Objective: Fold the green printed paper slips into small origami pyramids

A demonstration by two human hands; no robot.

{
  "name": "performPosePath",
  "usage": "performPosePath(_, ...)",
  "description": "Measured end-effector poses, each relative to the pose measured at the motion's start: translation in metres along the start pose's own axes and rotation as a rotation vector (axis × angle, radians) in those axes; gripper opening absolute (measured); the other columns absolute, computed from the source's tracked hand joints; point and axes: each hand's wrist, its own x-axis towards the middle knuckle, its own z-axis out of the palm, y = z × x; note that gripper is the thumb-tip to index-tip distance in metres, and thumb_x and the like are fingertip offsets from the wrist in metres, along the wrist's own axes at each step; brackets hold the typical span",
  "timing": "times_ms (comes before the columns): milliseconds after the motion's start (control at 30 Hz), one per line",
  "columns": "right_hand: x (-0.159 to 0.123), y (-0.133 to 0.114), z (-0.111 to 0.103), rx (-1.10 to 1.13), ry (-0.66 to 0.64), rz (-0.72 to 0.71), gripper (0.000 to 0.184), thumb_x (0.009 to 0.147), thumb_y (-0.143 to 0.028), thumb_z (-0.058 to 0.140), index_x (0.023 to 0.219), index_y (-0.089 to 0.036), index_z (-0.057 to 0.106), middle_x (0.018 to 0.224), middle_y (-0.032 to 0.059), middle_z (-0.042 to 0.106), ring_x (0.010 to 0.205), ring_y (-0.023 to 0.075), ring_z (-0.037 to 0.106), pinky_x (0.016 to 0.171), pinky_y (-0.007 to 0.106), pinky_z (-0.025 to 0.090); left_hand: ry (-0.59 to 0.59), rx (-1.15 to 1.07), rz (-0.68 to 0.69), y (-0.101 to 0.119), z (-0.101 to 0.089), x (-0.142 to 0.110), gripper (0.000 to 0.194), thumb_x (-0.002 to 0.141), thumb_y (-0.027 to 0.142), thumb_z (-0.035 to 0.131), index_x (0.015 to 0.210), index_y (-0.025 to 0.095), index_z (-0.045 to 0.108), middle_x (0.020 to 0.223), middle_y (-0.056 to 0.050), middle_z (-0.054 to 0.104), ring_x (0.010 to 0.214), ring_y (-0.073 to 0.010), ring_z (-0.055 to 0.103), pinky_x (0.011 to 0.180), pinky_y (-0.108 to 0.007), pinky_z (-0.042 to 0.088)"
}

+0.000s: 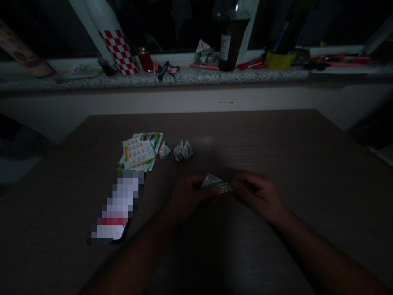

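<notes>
A small folded piece of printed paper point(215, 182) is held between both hands just above the dark wooden table point(276, 143). My left hand point(188, 196) pinches its left end with closed fingers. My right hand point(259, 194) grips its right end, fingers curled. The scene is very dim.
A stack of printed paper sheets point(140, 150) lies at the left, with folded paper pieces point(164, 150) point(183, 150) beside it. A blurred-out flat object point(118, 209) lies nearer. The sill behind holds a dark bottle point(231, 41), a checkered container point(118, 47) and clutter.
</notes>
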Motion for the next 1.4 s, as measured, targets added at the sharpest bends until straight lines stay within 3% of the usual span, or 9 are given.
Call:
performPosePath(167,-0.002,0.0,0.003,-0.085,-0.049,-0.048,0.022,0.09,-0.03,0.053,0.073,-0.018,0.061,0.063,0.0003,0.059,0.057,0.0122,0.054,0.054,0.024,0.042,-0.042,0.073,0.017,0.0,0.002,-0.001,0.019,0.068,0.03,0.076,0.074,0.012,0.073,0.062,-0.001,0.066,0.057,-0.0099,0.055,0.056,-0.019,0.04)
performPosePath(500,-0.003,0.0,0.004,-0.174,-0.196,-0.006,0.034,0.095,-0.032,0.04,0.064,-0.019,0.046,0.052,-0.004,0.041,0.044,0.009,0.041,0.044,0.023,0.029,-0.052,0.024,0.0,0.002,0.003,-0.002,0.017,0.067,0.029,0.077,0.07,0.012,0.072,0.06,-0.001,0.065,0.054,-0.0104,0.055,0.054,-0.02,0.041)
performPosePath(667,-0.004,-0.002,0.005,-0.107,-0.184,0.044,0.042,0.095,-0.038,0.041,0.058,-0.018,0.047,0.047,-0.0039,0.041,0.041,0.008,0.039,0.043,0.022,0.027,-0.071,-0.03,-0.004,0.003,0.004,-0.003,0.014,0.068,0.025,0.076,0.069,0.012,0.072,0.06,0.0,0.065,0.054,-0.0089,0.055,0.054,-0.019,0.041)
performPosePath(833,-0.006,0.01,0.004,0.121,-0.223,0.151,0.059,0.094,-0.049,0.041,0.045,-0.017,0.05,0.041,-0.0005,0.047,0.038,0.0092,0.043,0.042,0.023,0.032,-0.083,-0.02,0.018,0.002,0.0,-0.001,0.013,0.069,0.024,0.075,0.073,0.013,0.073,0.06,0.001,0.065,0.054,-0.0087,0.055,0.054,-0.018,0.042)
performPosePath(933,-0.005,0.016,-0.001,0.231,-0.132,0.132,0.068,0.097,-0.052,0.027,0.042,-0.018,0.047,0.039,-0.0003,0.045,0.039,0.0104,0.046,0.045,0.025,0.036,-0.053,0.025,0.016,0.002,-0.001,0.0,0.014,0.07,0.025,0.075,0.07,0.012,0.072,0.059,0.0,0.066,0.055,-0.0091,0.056,0.055,-0.018,0.042)
performPosePath(1033,-0.002,0.013,-0.005,0.106,-0.114,0.044,0.054,0.094,-0.051,0.038,0.058,-0.016,0.058,0.055,0.0015,0.054,0.051,0.0118,0.05,0.05,0.025,0.036,-0.043,0.058,0.009,0.002,-0.001,-0.001,0.015,0.071,0.027,0.075,0.071,0.012,0.072,0.061,0.0,0.066,0.056,-0.0093,0.056,0.055,-0.018,0.041)
performPosePath(1167,0.0,0.004,-0.002,0.039,-0.115,0.036,0.031,0.086,-0.039,0.059,0.068,-0.015,0.062,0.06,0.0004,0.057,0.055,0.0112,0.051,0.052,0.023,0.038,-0.079,0.102,0.031,0.002,0.001,-0.002,0.02,0.071,0.031,0.075,0.076,0.012,0.072,0.065,0.0,0.066,0.058,-0.0092,0.056,0.056,-0.019,0.04)
performPosePath(1400,-0.001,0.007,0.0,0.071,0.022,0.156,0.03,0.086,-0.037,0.058,0.066,-0.015,0.062,0.056,-0.0011,0.054,0.051,0.009,0.046,0.047,0.021,0.035,0.049,0.105,0.05,0.001,-0.003,0.002,0.029,0.066,0.03,0.079,0.089,0.014,0.072,0.073,-0.002,0.071,0.063,-0.0111,0.061,0.059,-0.019,0.045)
